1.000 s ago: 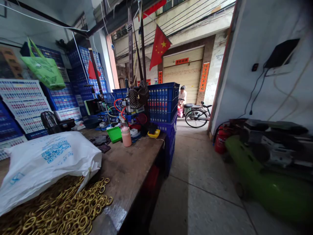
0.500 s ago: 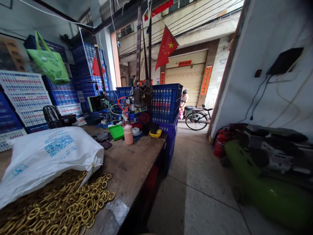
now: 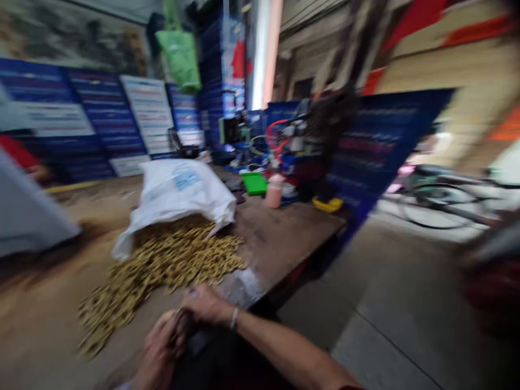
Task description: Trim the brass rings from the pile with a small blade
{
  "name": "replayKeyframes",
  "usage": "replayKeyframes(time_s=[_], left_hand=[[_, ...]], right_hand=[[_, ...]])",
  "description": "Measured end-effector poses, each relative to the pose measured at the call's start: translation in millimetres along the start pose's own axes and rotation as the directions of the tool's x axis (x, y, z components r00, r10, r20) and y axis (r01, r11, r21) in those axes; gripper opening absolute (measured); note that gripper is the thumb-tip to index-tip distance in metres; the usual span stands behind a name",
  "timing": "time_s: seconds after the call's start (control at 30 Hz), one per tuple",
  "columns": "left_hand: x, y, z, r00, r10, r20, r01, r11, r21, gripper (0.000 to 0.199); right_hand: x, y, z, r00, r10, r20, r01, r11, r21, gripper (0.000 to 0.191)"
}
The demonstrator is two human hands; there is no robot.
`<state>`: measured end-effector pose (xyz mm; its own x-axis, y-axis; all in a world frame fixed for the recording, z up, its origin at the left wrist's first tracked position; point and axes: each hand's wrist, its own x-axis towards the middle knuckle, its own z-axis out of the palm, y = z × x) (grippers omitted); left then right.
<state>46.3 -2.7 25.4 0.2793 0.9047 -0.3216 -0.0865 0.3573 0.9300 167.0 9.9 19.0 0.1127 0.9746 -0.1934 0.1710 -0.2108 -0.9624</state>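
Observation:
My left hand (image 3: 162, 338) and my right hand (image 3: 207, 304) are together at the near edge of the table, both with curled fingers. Between them is something small and dark, too blurred to name. A bracelet circles my right wrist. Just beyond my hands, a heap of brass-coloured rings (image 3: 174, 262) spreads over the brown tabletop (image 3: 280, 233). The rings spill from the mouth of a white woven sack (image 3: 182, 187) lying on its side with blue print on it.
Farther along the table are a green tray (image 3: 254, 183), a pink bottle (image 3: 274, 192) and a yellow dish (image 3: 327, 204). Blue crates (image 3: 377, 146) rise past the table's end. At far left lies another pale sack (image 3: 28, 211), near a partly visible person's hand (image 3: 40, 173).
My view has swung left and down, so the scene has shifted right and blurred. Both my hands have come into view at the bottom, below the rings.

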Motion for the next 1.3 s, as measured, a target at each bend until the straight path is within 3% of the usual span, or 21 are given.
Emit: replayKeyframes(time_s=[0.07, 0.13, 0.17, 0.23, 0.33, 0.47, 0.87, 1.0, 1.13, 1.3], left_hand=[[-2.5, -6.0, -4.6, 0.993, 0.005, 0.117, 0.013, 0.988, -0.151, 0.034], [-3.0, -9.0, -7.1, 0.996, 0.010, 0.085, 0.008, 0.977, -0.214, 0.031], [-3.1, -9.8, -7.7, 0.998, 0.017, 0.059, -0.003, 0.972, -0.235, 0.030], [-3.5, -10.8, -8.5, 0.999, 0.032, 0.024, -0.026, 0.972, -0.232, 0.029], [-3.7, -13.0, -9.9, 0.997, 0.080, -0.012, -0.081, 0.984, -0.160, 0.030], [-1.8, -15.6, -12.0, 0.993, 0.115, -0.033, -0.116, 0.992, -0.045, 0.031], [3.8, -22.0, -14.0, 0.990, 0.127, -0.068, -0.123, 0.991, 0.059, 0.034], [3.5, -26.3, -17.5, 0.985, 0.163, -0.063, -0.161, 0.986, 0.042, 0.031], [-5.7, -25.5, -20.9, 0.991, 0.129, -0.046, -0.131, 0.990, -0.045, 0.026], [-20.6, -11.2, -19.0, 0.994, 0.066, 0.084, -0.038, 0.954, -0.298, 0.022]], right_hand=[[3.8, 5.7, -3.3, 0.997, 0.006, 0.080, -0.009, 0.999, 0.039, 0.008], [10.4, 14.5, -5.7, 0.994, -0.013, 0.111, 0.008, 0.999, 0.047, 0.007], [12.1, 18.7, -6.4, 0.997, -0.050, 0.061, 0.051, 0.999, -0.017, 0.009], [10.5, 24.3, -7.5, 0.991, -0.132, 0.039, 0.136, 0.977, -0.162, 0.012], [0.2, 25.0, -7.7, 0.942, -0.296, 0.161, 0.332, 0.892, -0.306, 0.015], [-7.8, 22.9, -4.8, 0.888, -0.362, 0.285, 0.452, 0.802, -0.391, 0.013], [-3.9, 23.3, -2.5, 0.879, -0.344, 0.329, 0.465, 0.768, -0.439, 0.013], [-2.7, 19.1, -1.7, 0.881, -0.287, 0.377, 0.451, 0.752, -0.481, 0.015], [3.4, 12.3, -1.1, 0.890, -0.185, 0.417, 0.424, 0.671, -0.608, 0.019], [19.4, 7.1, 5.1, 0.950, -0.129, 0.284, 0.310, 0.504, -0.806, 0.026]])
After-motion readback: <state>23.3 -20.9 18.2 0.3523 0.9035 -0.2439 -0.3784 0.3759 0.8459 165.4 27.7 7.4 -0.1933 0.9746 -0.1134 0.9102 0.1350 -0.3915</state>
